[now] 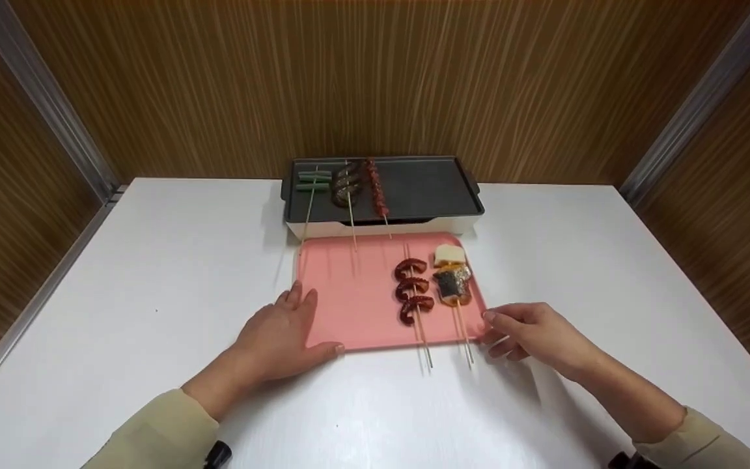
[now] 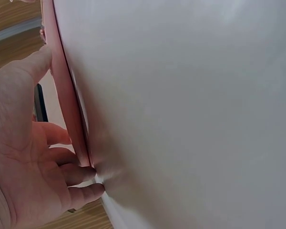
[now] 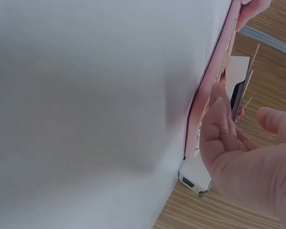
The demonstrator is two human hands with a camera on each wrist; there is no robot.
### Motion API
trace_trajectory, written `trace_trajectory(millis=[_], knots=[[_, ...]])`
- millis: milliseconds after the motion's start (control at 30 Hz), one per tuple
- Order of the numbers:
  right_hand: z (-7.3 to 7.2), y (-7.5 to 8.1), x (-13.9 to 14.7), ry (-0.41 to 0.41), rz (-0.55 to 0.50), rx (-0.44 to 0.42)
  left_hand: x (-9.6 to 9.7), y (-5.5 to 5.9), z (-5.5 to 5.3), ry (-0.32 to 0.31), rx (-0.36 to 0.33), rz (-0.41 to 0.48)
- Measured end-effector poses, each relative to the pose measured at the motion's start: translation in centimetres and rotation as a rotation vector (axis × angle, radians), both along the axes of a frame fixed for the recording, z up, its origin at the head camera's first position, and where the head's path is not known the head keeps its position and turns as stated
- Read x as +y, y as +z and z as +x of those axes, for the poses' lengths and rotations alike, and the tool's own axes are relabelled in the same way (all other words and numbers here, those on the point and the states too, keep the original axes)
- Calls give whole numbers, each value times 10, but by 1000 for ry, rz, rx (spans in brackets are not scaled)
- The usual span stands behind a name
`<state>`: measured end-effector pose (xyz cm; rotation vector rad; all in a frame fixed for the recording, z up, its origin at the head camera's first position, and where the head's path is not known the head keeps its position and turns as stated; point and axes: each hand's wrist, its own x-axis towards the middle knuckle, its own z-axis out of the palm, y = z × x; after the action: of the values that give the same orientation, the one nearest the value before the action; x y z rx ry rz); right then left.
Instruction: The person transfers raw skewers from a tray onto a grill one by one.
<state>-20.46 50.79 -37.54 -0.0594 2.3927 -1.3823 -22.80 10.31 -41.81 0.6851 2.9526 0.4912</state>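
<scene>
Brown walls (image 1: 375,85) with thin stripes stand around a big white desk (image 1: 577,247). At the back of the desk sits a grill (image 1: 427,189) with a flat dark top and a pale bottom. Just in front of it is a pink tray (image 1: 355,306), lying on the desk between the two hands.

The left hand (image 1: 277,339) is at the tray's near left corner. Its grip is spread apart: the thumb touches the near edge and the fingers reach along the left side. The right hand (image 1: 538,335) is at the near right corner. Its fingers touch the rim, and its thumb stands well away from them, so that grip is apart too.

On the grill, from left to right, are a green food stick (image 1: 314,187), a dark curly one (image 1: 347,189) and a thin red one (image 1: 377,189). On the tray's right half are dark red curly pieces (image 1: 413,286) in a row. Beside them are dark and orange bits (image 1: 453,284) and a small pale block (image 1: 449,255).
</scene>
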Motion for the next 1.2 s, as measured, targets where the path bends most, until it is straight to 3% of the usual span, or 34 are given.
trace_trajectory(millis=[167, 500, 1000, 1200], knots=[[-2, -4, -3, -6, -82, -117, 0, 0, 1, -3, 6, -2], [-4, -12, -7, -24, -222, -242, 0, -3, 1, -10, 15, -32], [-5, -15, -7, 0, -328, -325, 2, 3, -1, -31, 2, -81], [-5, -17, -8, 0, -348, -266, 3, 4, -1, -20, -42, -99]])
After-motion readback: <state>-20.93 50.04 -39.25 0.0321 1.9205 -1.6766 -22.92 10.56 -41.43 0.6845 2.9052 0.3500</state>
